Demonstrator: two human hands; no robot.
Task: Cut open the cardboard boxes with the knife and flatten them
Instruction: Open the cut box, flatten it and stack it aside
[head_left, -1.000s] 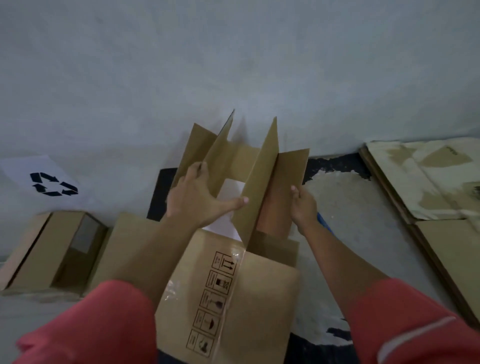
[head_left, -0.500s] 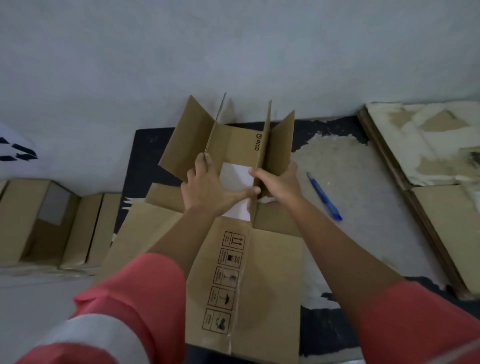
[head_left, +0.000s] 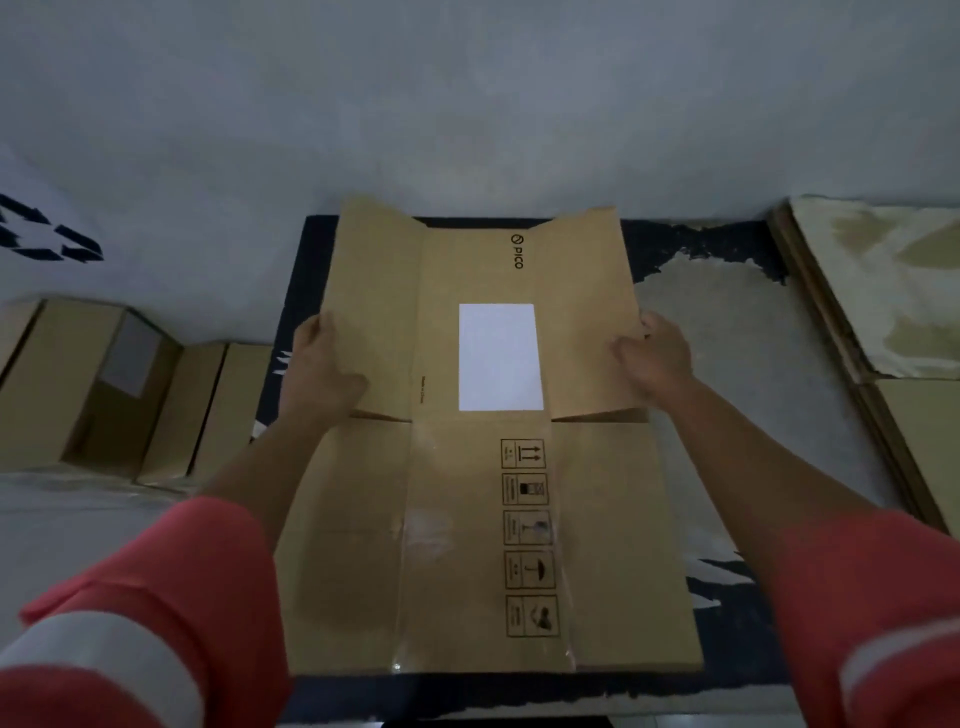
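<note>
Both hands press on the far half of the flattened cardboard box (head_left: 483, 441) at the centre of the frame. Left hand (head_left: 322, 369) lies at the box's left edge, thumb spread over the brown panel and fingers curled round the edge beneath it, so it grips that flap. Right hand (head_left: 652, 358) sits at the right edge, mirrored, palm down on the panel with its fingers wrapped over the edge. Both forearms run up from the lower corners, in red sleeves (head_left: 171, 597) with a pale band.

The box lies flat on a dark worn mat (head_left: 727, 597), its white label (head_left: 498, 356) face up between the hands and a column of handling symbols (head_left: 527, 538) printed on the near half. At the left of the frame stand more cardboard boxes (head_left: 88, 384), still unflattened; at the right edge lies a stack of flat cardboard sheets (head_left: 893, 332). A recycling sign (head_left: 47, 234) shows at the upper left.

Half a second ago the far flaps stood upright and the hands were close together at the middle, pinching them; now the flaps are spread flat and the hands have moved apart to the outer edges. The blue knife that lay right of the box then is out of sight now.
</note>
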